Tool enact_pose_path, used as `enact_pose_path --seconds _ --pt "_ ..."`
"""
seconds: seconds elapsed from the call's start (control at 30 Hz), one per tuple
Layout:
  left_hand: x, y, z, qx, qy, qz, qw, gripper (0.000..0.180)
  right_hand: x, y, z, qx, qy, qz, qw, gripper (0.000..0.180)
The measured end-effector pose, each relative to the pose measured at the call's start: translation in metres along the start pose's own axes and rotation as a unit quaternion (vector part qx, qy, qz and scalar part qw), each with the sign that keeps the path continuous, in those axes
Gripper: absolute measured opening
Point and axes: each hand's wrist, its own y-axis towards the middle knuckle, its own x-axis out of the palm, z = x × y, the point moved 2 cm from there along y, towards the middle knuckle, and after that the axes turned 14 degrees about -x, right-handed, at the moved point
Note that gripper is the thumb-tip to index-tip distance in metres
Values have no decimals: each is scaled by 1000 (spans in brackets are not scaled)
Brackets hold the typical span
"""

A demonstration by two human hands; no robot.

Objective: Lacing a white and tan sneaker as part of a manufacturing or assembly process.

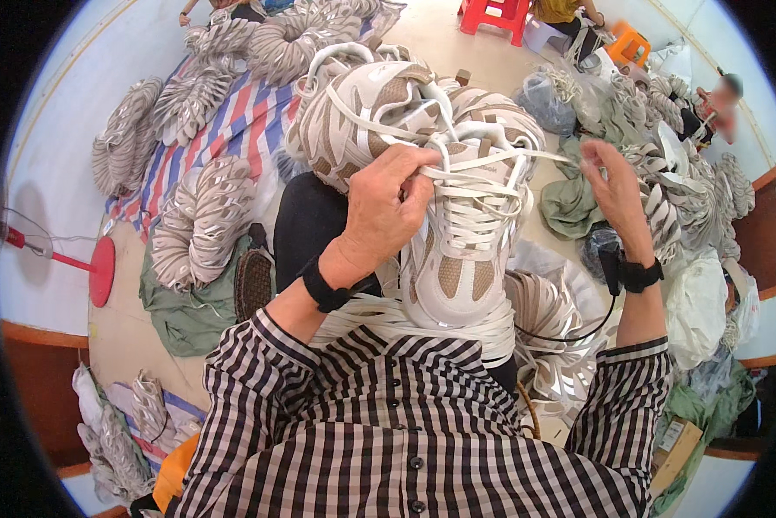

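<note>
A beige and white sneaker [465, 298] rests on my lap, toe toward me, its white laces crossed over the tongue. My left hand [383, 203] is closed at the left of its collar, pinching a shoelace. Off to the right, my right hand [617, 194] has its fingers bent around the end of a white shoelace [539, 155], which runs taut from the shoe's top; its fingertips are slightly blurred. Just beyond lie more beige sneakers [349, 104], bunched together. A bundle of loose white laces [366, 315] lies across my lap under the toe.
Coiled bundles of shoe parts [202, 216] lie at left, some on a striped sheet [241, 121]. A red-based stand [102, 271] is at far left. Bags and heaped shoe parts [694, 194] fill the right. A red stool [494, 17] and other people are at the back.
</note>
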Motion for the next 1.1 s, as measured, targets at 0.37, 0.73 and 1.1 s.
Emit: enact_pose_path --seconds 0.37,0.73,1.1 --pt "-27 5 15 208 134 -156 956 19 19 56 -100 -234 150 -16 960 13" --pt "-3 18 20 258 150 16 954 27 33 59 -100 -236 167 -35 957 7" --pt "1 5 10 165 55 39 984 25 17 58 -100 -146 324 9 935 13"
